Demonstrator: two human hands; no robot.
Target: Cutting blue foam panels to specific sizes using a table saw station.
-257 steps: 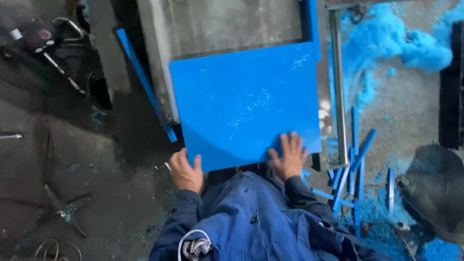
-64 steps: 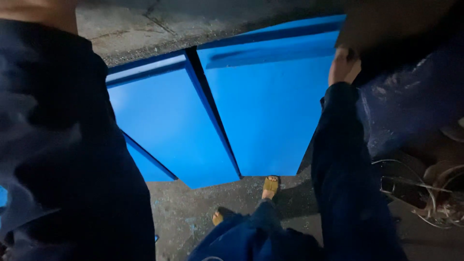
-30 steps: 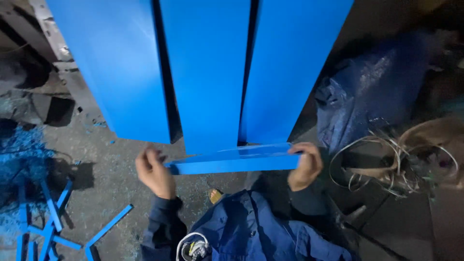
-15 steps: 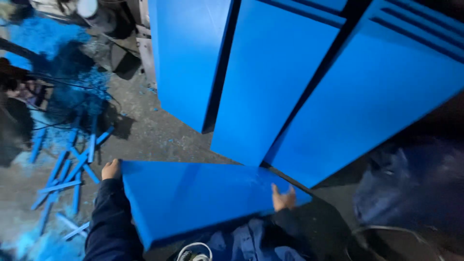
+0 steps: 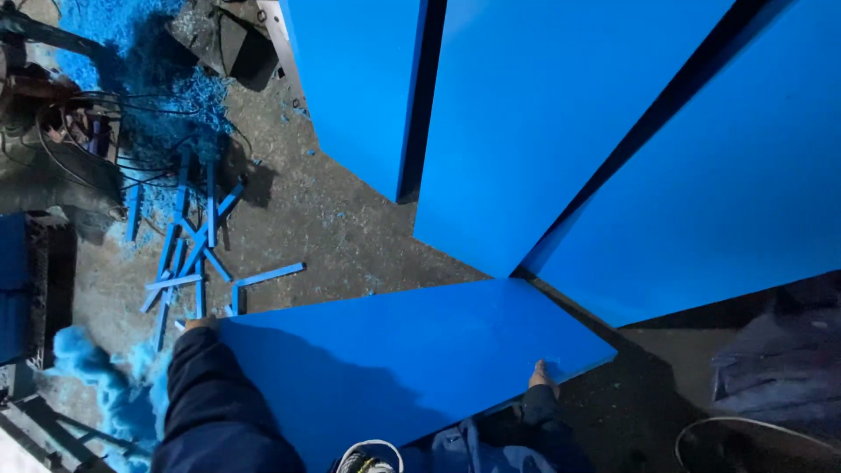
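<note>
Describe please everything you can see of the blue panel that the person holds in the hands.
The blue panel is a flat, smooth board with straight edges and a matte, even blue face, material unclear. It lies nearly level, low in the view, above a gritty floor. The left hand grips its left corner and the right hand holds its near right edge. Its far right corner points toward three larger blue panels standing behind.

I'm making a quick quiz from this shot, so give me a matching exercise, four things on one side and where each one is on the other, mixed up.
Things:
1. left hand
2. right hand
3. loose blue strips
4. three standing blue panels

Places:
A. scattered on the floor at the left
B. at the right end of the held blue panel
C. upright across the top of the view
D. at the held panel's left corner

Pairs: 1-D, 2-B, 3-A, 4-C
</note>
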